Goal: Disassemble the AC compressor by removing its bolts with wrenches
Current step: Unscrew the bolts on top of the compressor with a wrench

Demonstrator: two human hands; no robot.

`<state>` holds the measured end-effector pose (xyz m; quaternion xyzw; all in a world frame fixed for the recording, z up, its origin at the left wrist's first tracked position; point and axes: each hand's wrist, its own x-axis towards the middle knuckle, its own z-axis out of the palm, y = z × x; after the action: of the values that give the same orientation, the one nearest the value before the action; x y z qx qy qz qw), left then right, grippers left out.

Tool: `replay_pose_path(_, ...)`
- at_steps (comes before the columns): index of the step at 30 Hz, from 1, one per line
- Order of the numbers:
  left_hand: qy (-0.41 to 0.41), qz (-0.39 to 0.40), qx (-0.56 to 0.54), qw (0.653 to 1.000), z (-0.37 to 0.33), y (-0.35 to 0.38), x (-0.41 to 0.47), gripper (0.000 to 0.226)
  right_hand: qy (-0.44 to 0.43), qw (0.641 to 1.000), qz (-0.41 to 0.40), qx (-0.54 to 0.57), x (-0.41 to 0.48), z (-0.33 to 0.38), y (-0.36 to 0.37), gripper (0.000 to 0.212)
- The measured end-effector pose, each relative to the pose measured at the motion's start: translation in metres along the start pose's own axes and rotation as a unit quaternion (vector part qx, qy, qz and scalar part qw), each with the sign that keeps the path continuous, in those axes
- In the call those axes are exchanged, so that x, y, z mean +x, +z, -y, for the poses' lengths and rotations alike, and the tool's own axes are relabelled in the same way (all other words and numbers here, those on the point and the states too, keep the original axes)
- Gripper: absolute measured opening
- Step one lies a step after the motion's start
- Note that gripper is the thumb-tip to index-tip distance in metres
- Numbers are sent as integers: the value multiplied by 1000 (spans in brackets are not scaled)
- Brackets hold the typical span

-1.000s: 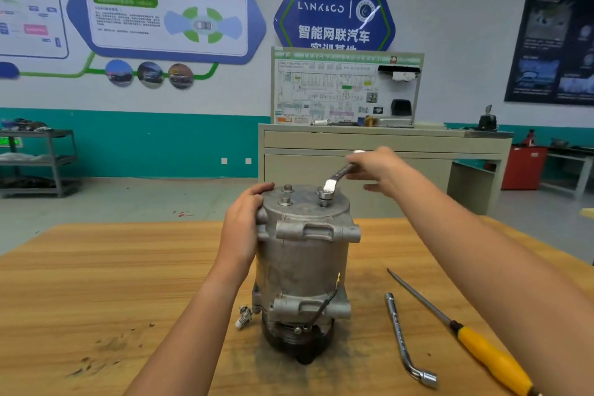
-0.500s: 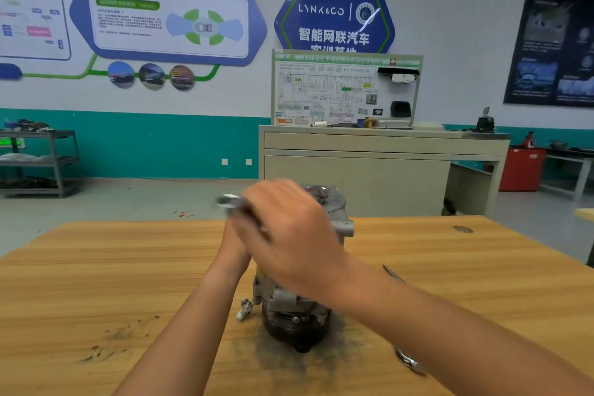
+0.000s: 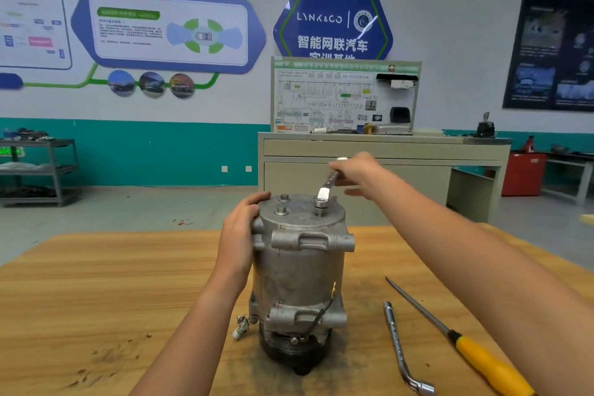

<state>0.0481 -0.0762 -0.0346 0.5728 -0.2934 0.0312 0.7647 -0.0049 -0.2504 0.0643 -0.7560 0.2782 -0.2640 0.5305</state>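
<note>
Nearest on the surface (image 3: 96, 283) lie two spare tools: one L-shaped socket wrench (image 3: 398, 347) and one yellow-handled screwdriver (image 3: 482, 360). The single compressor (image 3: 299, 273) stands upright mid-surface, with the left hand (image 3: 239, 235) gripping its upper rim. Three bolts (image 3: 280, 210) show on top; more may be hidden. The fingers of the right hand (image 3: 356, 175) curl round one wrench (image 3: 328, 185) seated on the rightmost bolt. This looks like the loosening step, and the next move calls for a steady turn.
</note>
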Motion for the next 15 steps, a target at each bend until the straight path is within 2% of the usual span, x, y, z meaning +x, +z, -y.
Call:
replay_pose_path(1,-2,1,-6,1000,1,0,1,37,-22,993,42,-106,3,16,16,11)
replay_pose_path(2,-1,2,-10,1000,1,0,0,37,-59,970,81,-220,1,31,34,10)
replay_pose_path(4,12,6,-2,1000,0,0,1,37,-159,882,123,-426,-14,54,75,11)
replay_pose_path(6,22,-5,7,1000,-1,1,1,33,-273,802,112,-520,-43,66,109,10)
replay_pose_path(8,4,-28,8,1000,-1,1,1,29,-395,751,81,-523,-86,63,120,15)
replay_pose_path(10,-6,-20,16,1000,2,-1,0,28,-499,749,50,-433,-128,42,110,17)
replay_pose_path(12,-1,9,18,1000,3,-1,-2,27,-561,786,46,-255,-166,13,82,29)
replay_pose_path(15,15,31,11,999,-2,-1,-1,31,-498,864,78,-3,-199,-22,21,34)
